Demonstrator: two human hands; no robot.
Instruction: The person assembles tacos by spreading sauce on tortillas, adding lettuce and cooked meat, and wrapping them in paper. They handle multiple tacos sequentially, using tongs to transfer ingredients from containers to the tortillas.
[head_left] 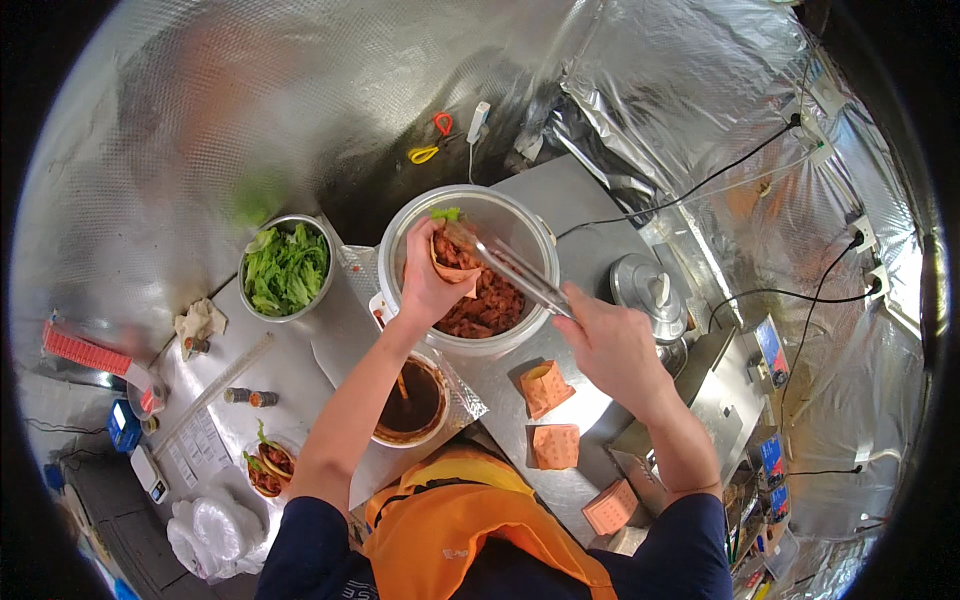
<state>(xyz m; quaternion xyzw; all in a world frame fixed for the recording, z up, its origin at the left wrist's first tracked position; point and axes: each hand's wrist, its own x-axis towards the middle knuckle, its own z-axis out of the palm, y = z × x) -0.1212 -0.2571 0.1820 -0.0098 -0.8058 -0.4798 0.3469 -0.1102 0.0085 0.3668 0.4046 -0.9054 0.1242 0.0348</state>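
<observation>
My left hand holds a small orange paper pouch with a lettuce leaf sticking out, over a large round metal pot of reddish-brown meat pieces. My right hand grips metal tongs whose tips reach into the pouch. Both hands hover above the pot on the steel counter.
A steel bowl of lettuce stands at the left. A bowl of dark sauce sits below the pot. Empty orange pouches lie on the counter, a filled one at lower left. A pot lid, scissors and cables are at the back and right.
</observation>
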